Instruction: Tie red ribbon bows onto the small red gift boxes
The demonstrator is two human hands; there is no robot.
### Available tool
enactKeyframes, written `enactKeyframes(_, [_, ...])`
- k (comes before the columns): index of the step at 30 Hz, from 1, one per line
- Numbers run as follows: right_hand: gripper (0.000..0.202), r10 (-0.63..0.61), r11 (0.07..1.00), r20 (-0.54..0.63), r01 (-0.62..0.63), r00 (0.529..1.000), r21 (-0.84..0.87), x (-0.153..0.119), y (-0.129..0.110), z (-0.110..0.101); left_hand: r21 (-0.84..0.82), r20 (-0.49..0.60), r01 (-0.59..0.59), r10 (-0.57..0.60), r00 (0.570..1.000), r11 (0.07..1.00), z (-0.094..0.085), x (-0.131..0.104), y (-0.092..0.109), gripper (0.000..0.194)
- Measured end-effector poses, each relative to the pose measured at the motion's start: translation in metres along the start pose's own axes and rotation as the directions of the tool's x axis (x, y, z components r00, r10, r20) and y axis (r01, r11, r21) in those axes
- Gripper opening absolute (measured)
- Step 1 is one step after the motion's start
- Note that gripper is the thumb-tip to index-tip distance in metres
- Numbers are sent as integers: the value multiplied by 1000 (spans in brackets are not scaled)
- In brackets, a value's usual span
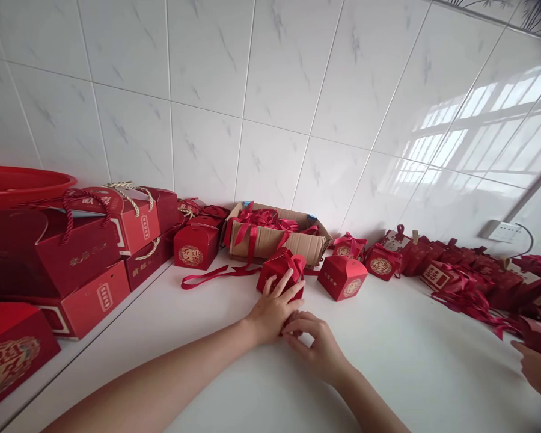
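A small red gift box (270, 269) with a red ribbon stands on the white table, in front of the cardboard box. My left hand (274, 310) rests on its near side with the fingers spread. Just right of my left hand, near its wrist, is my right hand (313, 343), its fingers bent and drawn together; whatever they may hold is hidden. Another red box (342, 278) sits to the right. Red ribbons fill the cardboard box (277, 240), and a loose ribbon (207, 277) trails onto the table at its left.
Stacked red gift cartons (90, 288) and a red basin (22, 180) occupy the left side. Many small red boxes (473, 270) line the right, beside a power socket (502, 231). Another person's hand (538, 370) shows at the right edge. A tiled wall stands behind.
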State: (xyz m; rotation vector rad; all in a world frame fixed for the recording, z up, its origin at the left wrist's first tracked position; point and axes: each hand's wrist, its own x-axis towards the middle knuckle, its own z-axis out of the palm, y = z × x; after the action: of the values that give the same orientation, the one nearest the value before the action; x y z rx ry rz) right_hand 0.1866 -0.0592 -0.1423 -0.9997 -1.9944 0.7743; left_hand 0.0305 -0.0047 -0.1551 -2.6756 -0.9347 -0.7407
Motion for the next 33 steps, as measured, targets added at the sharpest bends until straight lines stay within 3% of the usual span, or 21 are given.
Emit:
enactKeyframes(4, [20,79,996,5,-79,997,-36,0,4,-5,48,-4,35,-35,999,998,2,1,3,51])
enactKeyframes(9, [20,78,996,116,-82,990,36,-2,6,-3,63,61,-57,53,997,996,5,4,5,26])
enactKeyframes(13, [15,55,997,157,-63,986,49,-3,7,-1,49,113,17,-23,993,999,3,4,4,21])
enactKeyframes(18, [14,97,992,1,-97,995,86,3,14,-4,-52,231,66,-52,972,996,-2,3,1,39])
enactKeyframes(23, [19,189,976,-188,-163,964,144,11,27,-10,-110,453,158,-92,887,981,-4,5,-1,51])
enactKeyframes(29, [27,320,922,-258,-237,912,305,11,33,-18,0,428,278,-251,868,961,-7,5,15,49])
enactKeyframes(33, [29,384,888,-237,-287,892,359,11,30,-21,27,325,366,-354,877,930,-12,4,24,34])
